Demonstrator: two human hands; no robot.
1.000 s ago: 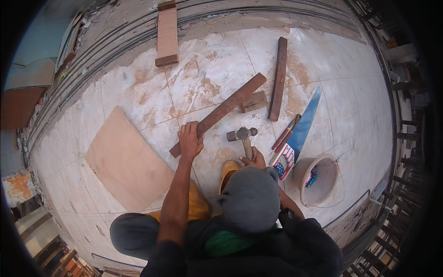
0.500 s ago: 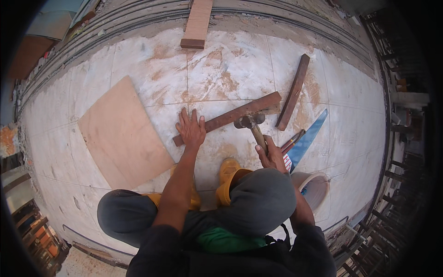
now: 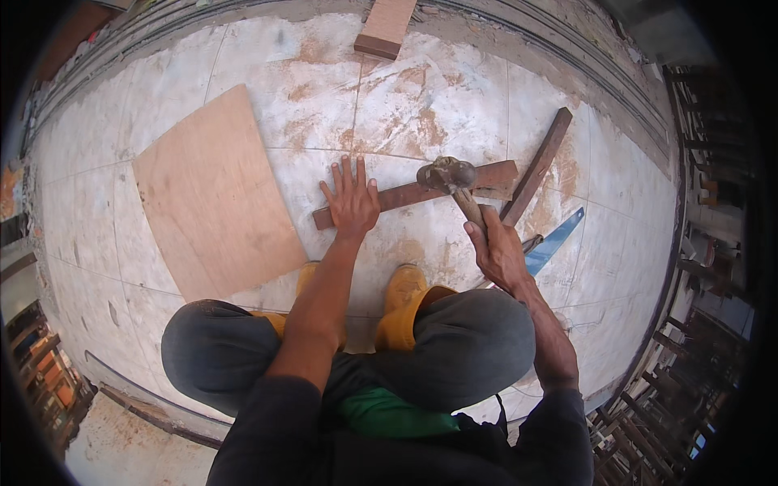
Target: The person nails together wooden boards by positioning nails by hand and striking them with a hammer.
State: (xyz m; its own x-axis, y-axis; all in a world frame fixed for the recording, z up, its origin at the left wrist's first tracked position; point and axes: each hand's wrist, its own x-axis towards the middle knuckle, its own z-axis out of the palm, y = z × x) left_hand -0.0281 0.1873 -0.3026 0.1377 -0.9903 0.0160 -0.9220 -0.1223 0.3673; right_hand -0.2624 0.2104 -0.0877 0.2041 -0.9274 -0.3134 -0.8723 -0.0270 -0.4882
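Note:
My right hand (image 3: 500,253) is closed round the wooden handle of a hammer (image 3: 447,175). The hammer's dark metal head is over a reddish-brown wooden bar (image 3: 409,194), toward its right end; whether the two touch I cannot tell. My left hand (image 3: 354,198) lies on the bar near its left end, fingers spread and pointing away from me. Under the bar's right end a small flat piece of wood (image 3: 491,188) shows. A second wooden bar (image 3: 539,166) lies slanted on the floor just right of the first.
A plywood sheet (image 3: 219,194) lies at the left. A blue saw blade (image 3: 557,240) rests right of my right hand, partly hidden. A plank (image 3: 386,24) stretches away at the far side. My yellow boots (image 3: 403,300) are on the pale tiled floor (image 3: 454,251).
My right hand has lifted the hammer up and away from me. The left hand stays on the bar, its fingers spread wider. The view has shifted, and the bucket is now hidden.

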